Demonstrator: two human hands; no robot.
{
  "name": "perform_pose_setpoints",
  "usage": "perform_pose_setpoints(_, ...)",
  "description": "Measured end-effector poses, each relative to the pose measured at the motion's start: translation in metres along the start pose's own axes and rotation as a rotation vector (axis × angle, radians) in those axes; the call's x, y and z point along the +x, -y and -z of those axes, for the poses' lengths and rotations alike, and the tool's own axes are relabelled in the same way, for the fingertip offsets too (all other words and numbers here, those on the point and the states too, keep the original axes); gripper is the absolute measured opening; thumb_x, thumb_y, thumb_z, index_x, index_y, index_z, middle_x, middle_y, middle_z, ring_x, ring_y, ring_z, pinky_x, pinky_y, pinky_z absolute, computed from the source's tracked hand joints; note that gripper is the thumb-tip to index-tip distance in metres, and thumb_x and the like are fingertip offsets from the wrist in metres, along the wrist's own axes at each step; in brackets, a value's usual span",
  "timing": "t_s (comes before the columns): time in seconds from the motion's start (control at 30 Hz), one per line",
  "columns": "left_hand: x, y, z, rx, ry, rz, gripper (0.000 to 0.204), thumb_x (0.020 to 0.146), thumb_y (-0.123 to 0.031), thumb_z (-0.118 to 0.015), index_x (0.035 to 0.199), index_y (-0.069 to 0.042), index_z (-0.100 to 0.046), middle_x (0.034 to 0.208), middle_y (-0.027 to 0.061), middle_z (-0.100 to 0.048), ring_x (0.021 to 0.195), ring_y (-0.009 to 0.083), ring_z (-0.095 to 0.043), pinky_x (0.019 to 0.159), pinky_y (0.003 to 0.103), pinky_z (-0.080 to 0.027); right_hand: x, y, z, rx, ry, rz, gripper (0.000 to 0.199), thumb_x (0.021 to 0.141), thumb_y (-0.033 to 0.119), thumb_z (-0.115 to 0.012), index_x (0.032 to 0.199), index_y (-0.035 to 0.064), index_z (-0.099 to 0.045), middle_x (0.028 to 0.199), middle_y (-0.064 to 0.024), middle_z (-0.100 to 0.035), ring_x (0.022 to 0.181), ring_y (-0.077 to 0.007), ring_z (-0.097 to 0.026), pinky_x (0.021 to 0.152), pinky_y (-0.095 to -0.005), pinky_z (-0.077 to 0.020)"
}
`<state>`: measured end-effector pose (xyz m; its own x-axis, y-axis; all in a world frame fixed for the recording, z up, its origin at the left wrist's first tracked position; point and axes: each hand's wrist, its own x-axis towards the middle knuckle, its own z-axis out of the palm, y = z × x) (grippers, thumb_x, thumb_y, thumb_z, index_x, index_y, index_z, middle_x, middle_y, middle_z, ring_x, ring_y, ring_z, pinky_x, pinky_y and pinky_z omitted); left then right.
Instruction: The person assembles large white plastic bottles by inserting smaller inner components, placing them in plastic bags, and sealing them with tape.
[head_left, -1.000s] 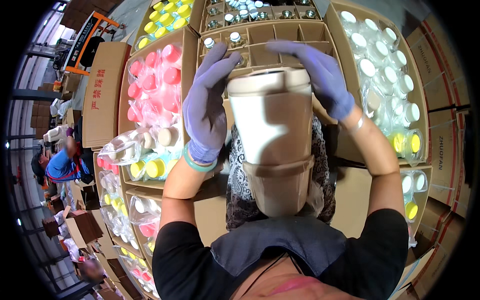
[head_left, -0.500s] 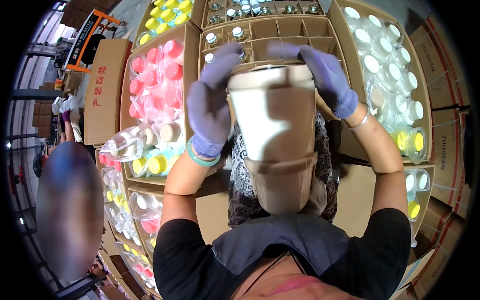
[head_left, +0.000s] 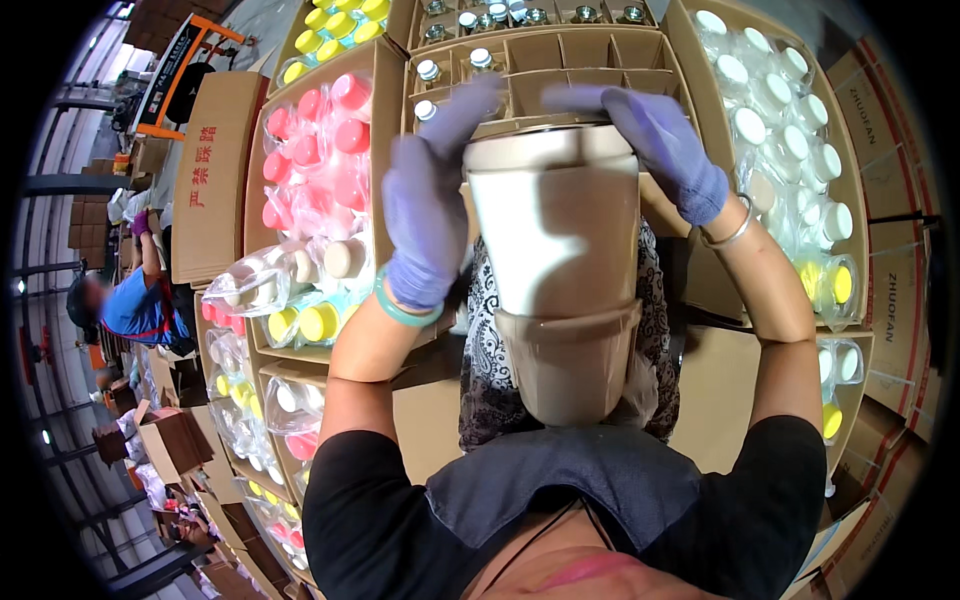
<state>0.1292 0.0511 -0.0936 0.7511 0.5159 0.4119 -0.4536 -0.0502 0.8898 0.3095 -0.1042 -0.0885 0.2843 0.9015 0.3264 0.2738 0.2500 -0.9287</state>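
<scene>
A large beige tapered vessel [head_left: 555,235], shaped like a takeaway cup, stands between my knees with its rimmed top pointing away from me. A darker beige band surrounds its lower half. My left hand [head_left: 430,190], in a purple-grey glove, is at the left of the rim, its fingers stretched out and smeared by motion. On the right side, my right hand [head_left: 665,150] in a matching glove has its fingers extended over the far side of the rim. Neither hand is wrapped round the vessel, and whether they touch it I cannot tell.
Ahead is a divided carton [head_left: 540,40] with several glass bottles. A carton of pink-capped bottles [head_left: 315,150] stands left, and one of white-capped bottles [head_left: 775,100] right. Brown cartons [head_left: 885,280] are stacked far right. Another person [head_left: 140,305] is at the far left.
My hands stay around the rim, with the left fingers shifted slightly up and right. The person at the left, close before, now appears farther off. The whole view has shifted slightly.
</scene>
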Motion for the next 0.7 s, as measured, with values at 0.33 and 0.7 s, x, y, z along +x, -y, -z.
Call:
perform_pose_setpoints(0.33, 0.008, 0.005, 0.008, 0.454, 0.218, 0.028, 0.047, 0.108, -0.025, -0.031, 0.123, 0.008, -0.06, 0.121, 0.016, -0.066, 0.112, 0.0233, -0.063, 0.102, 0.036, -0.049, -0.003, -0.041, 0.001, -0.244, 0.01, 0.074, 0.047, 0.107, 0.036, -0.04, 0.123, 0.0002, -0.067, 0.11, -0.0135, -0.072, 0.1, -0.0208, -0.069, 0.093, -0.0319, -0.053)
perform_pose_setpoints(0.7, 0.01, 0.031, 0.028, -0.1, 0.346, 0.131, 0.061, 0.11, -0.039, -0.02, 0.122, 0.006, -0.059, 0.124, 0.018, -0.064, 0.114, 0.023, -0.061, 0.106, 0.039, -0.047, 0.009, 0.004, 0.014, -0.316, 0.203, 0.218, 0.033, 0.099, 0.03, -0.054, 0.12, 0.0083, -0.067, 0.105, -0.0154, -0.07, 0.094, -0.0312, -0.069, 0.079, -0.0371, -0.0564)
